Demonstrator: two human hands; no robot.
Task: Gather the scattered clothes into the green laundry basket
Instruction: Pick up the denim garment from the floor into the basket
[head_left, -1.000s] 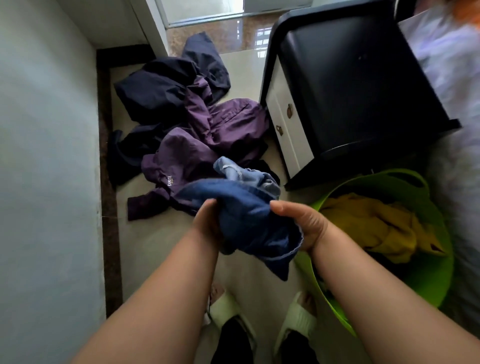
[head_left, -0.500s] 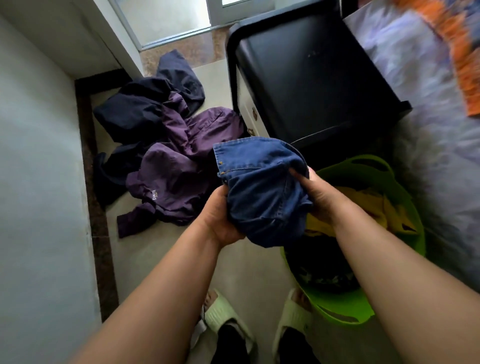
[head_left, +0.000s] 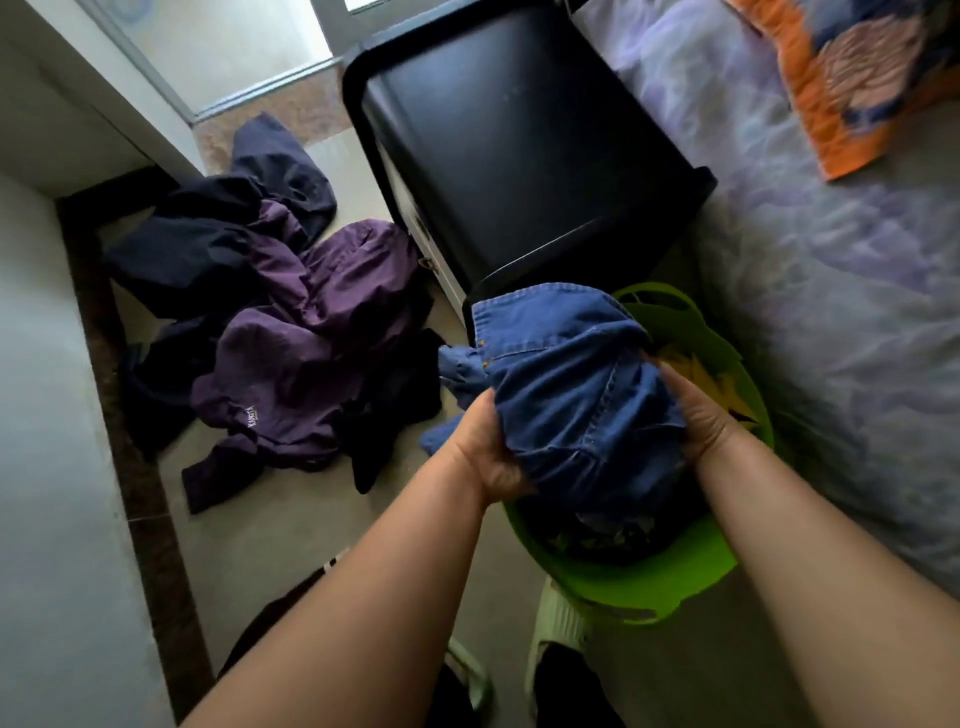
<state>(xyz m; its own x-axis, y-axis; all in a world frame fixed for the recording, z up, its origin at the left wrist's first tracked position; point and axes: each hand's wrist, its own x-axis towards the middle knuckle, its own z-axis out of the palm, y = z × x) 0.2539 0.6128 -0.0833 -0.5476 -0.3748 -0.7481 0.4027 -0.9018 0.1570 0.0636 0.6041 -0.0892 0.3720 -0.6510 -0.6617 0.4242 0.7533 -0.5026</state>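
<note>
Beige tiled floor (head_left: 291, 545) is bearing a crumpled purple jacket (head_left: 306, 332). Left hand (head_left: 485, 447) and right hand (head_left: 698, 410) are gripping a bunched blue denim garment (head_left: 571, 384) over the green plastic laundry basket (head_left: 675, 566).

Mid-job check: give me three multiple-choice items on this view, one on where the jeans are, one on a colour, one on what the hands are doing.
1. Where are the jeans?
A. on the bed
B. over the basket
C. on the nightstand

2. What colour is the garment already in the basket?
A. yellow
B. red
C. white

3. What are the hands doing?
A. both hang free
B. only the left grips
C. both grip the jeans

Answers: 1 B, the bundle sits above the green rim. 2 A, yellow cloth shows past the denim. 3 C, left hand and right hand clasp it from either side.
</note>
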